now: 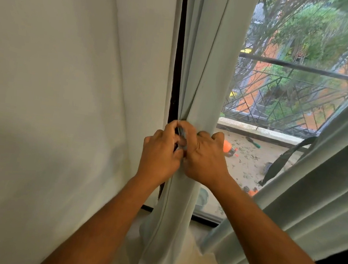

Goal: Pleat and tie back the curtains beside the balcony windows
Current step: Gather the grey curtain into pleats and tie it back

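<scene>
A pale blue-grey curtain (207, 74) hangs gathered into a narrow bundle beside the dark window frame (178, 66). At waist height a grey tie-back band (181, 137) crosses the bundle. My left hand (161, 152) pinches the band's left end against the curtain's edge. My right hand (204, 158) curls over the front of the bundle and grips the band's other end; its fingertips are partly hidden in the folds. A second curtain (321, 184) of the same cloth hangs loose at the right.
A white wall (62, 95) fills the left. Through the glass lies a balcony floor (251, 162) with leaf litter, an orange toy (228, 149) and a green-handled tool (253, 142), behind a black railing (295, 92). A black strap (284, 159) hangs by the right curtain.
</scene>
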